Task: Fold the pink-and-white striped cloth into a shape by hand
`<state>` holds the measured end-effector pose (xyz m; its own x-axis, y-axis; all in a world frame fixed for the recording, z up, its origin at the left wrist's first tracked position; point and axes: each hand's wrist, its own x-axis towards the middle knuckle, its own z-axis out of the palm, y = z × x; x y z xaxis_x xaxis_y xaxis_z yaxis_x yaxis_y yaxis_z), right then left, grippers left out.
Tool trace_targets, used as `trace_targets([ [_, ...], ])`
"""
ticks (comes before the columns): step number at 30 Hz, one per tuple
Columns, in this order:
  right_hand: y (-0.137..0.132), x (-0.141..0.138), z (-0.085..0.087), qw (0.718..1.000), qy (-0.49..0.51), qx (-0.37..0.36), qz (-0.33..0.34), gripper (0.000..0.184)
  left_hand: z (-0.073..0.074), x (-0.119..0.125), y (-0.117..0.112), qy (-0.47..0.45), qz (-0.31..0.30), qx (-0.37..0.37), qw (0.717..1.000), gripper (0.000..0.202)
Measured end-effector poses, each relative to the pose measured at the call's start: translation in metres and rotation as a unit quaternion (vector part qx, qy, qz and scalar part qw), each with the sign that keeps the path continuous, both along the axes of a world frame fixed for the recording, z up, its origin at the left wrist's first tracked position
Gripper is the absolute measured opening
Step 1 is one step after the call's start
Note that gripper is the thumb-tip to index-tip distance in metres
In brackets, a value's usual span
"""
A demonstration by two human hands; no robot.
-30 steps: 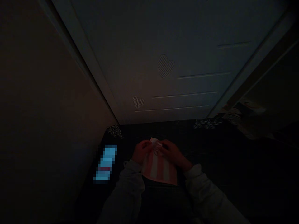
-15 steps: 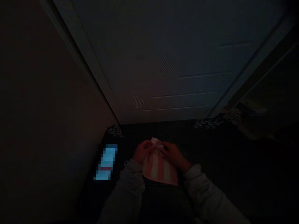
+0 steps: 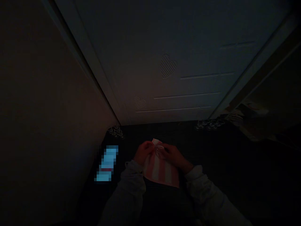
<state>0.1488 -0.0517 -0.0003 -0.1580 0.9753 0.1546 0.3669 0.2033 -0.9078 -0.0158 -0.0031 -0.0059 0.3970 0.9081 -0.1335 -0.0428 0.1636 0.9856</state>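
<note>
The scene is very dark. A pink and white striped cloth (image 3: 161, 171) lies on a dark surface (image 3: 211, 150) in front of me. My left hand (image 3: 144, 153) pinches its upper left edge with curled fingers. My right hand (image 3: 173, 155) grips the upper right edge, close to the left hand. A small clear ring-like piece (image 3: 159, 150) sits between my fingertips at the cloth's top; I cannot make out what it is. Pale sleeves cover both forearms.
A glowing blue screen (image 3: 107, 163) lies to the left of my left arm. Small clear shiny pieces lie in clusters at the far left (image 3: 115, 131) and far right (image 3: 209, 124). A pale door with heart shapes (image 3: 168, 66) stands behind. Cluttered items (image 3: 246, 116) sit at the right.
My hands have stayed at the cloth's top edge, with the fingers shifting slightly. The scene has grown a little darker.
</note>
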Motion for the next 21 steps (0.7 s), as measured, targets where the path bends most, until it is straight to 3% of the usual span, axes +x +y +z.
trace_targets([
  [5, 0.001, 0.0026, -0.0025, 1.0, 0.01, -0.01, 0.024, 0.029, -0.0005, 0.0003, 0.0005, -0.016, 0.007, -0.017, 1.0, 0.023],
  [21, -0.0011, -0.0018, -0.0024, 0.992, -0.109, 0.014, -0.057, 0.018, 0.0037, 0.0007, -0.0017, 0.048, -0.017, 0.044, 0.998, 0.021],
])
